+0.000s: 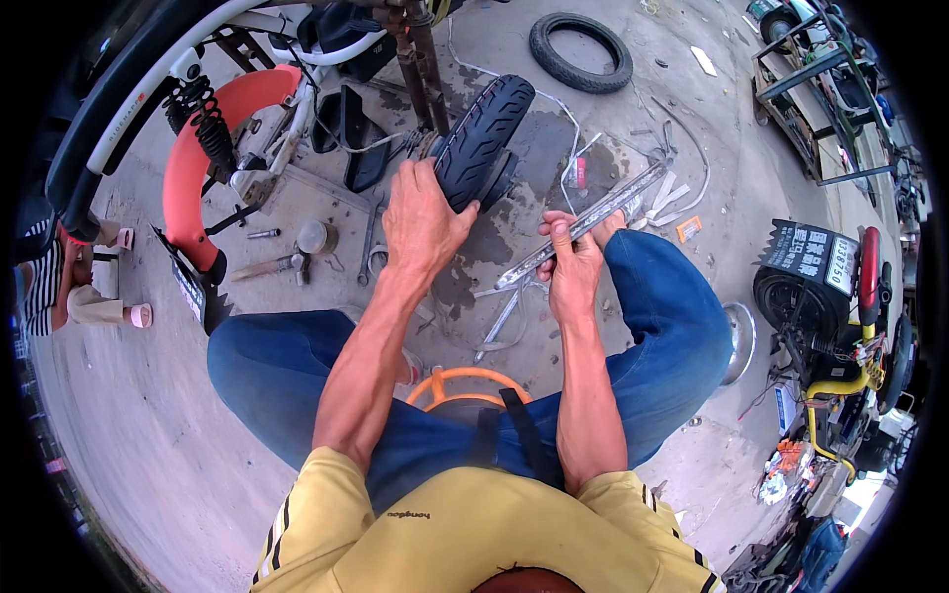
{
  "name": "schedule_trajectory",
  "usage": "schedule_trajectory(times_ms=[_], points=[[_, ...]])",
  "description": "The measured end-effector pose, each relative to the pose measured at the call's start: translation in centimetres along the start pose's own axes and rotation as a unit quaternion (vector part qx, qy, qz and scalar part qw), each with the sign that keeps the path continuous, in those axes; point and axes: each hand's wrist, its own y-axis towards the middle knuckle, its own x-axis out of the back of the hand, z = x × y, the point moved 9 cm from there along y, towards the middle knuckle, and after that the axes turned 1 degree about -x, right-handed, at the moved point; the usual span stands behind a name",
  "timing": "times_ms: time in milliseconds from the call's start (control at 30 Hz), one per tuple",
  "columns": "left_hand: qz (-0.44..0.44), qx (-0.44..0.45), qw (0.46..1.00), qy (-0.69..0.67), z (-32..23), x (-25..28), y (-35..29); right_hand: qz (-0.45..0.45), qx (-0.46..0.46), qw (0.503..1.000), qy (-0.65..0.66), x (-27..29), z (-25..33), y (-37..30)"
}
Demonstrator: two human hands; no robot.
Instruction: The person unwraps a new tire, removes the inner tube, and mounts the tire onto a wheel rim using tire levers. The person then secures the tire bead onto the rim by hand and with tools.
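Observation:
My left hand [420, 219] grips the lower edge of a black, treaded scooter tyre [486, 133], thumb at the tread and fingers over the side near the hub. The wheel stands beside a rusty metal post [420, 69]. My right hand [568, 272] is closed round a long, worn, silvery metal bar [613, 206], held slanting to the upper right over my right knee. The bar's near end points toward the wheel's lower side, apart from it. Another thin metal rod [502, 321] lies below the bar on the ground.
A loose tyre [581, 52] lies at the back. Hammer [287, 265], spanner [370, 237] and a round tin [314, 237] lie left. A scooter frame with red fender [188, 173] rises left; another scooter [830, 306] stands right. An orange stool [465, 381] is beneath me; a person [89, 287] is far left.

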Motion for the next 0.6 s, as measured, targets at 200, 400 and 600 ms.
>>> schedule_trajectory(times_ms=[200, 400, 600], points=[[-0.015, -0.013, 1.0, 0.011, -0.7, 0.6, 1.1, -0.001, 0.001, 0.995, 0.104, 0.8, -0.5, 0.8], [0.004, 0.0, 0.999, 0.042, 0.3, 1.0, 1.7, -0.035, 0.006, 0.991, 0.129, -1.2, -2.4, 0.7], [0.028, -0.001, 0.999, 0.046, -1.7, -0.6, 1.7, -0.039, -0.001, 0.999, 0.002, 1.1, -3.5, 0.5]])
